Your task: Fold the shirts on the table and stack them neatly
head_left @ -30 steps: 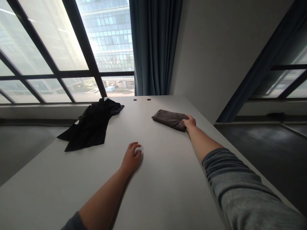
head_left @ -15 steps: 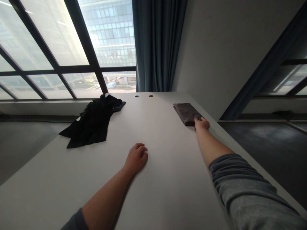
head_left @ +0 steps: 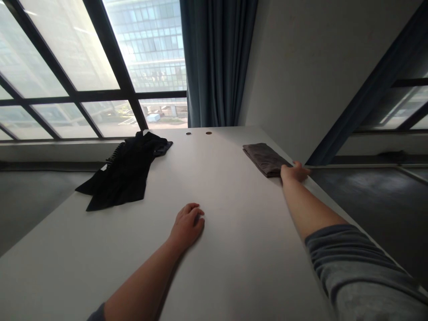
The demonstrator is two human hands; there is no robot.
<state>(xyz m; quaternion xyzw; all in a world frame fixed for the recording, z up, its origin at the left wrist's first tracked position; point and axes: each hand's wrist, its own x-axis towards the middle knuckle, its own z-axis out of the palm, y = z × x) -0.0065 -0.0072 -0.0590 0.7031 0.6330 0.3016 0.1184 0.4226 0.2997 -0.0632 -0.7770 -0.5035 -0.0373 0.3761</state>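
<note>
My left hand (head_left: pixel 187 225) rests on the white table (head_left: pixel 224 249), holding nothing, its fingers loosely bent and a little apart. At the right, a folded dark brown cloth (head_left: pixel 265 158) lies flat, its exact kind not clear. My right hand (head_left: pixel 294 173) is at the cloth's near right corner with its fingers apart and pointing to the right. The edge of that hand touches or just overlaps the corner without a visible grip. At the far left lies a crumpled black garment (head_left: pixel 129 171), partly over the table's left edge.
Something with a striped or ribbed edge (head_left: pixel 115 154) shows beside the black garment. Two round holes (head_left: pixel 208 133) sit near the table's far edge. Beyond stand a window (head_left: pixel 160 44), a blue curtain (head_left: pixel 217 62) and a grey wall (head_left: pixel 294 67). Floor shows on both sides.
My right hand has moved to the right, its fingers coming off the folded cloth and spreading. The cloth's near edge sits slightly farther right. My left hand stays nearly still.
</note>
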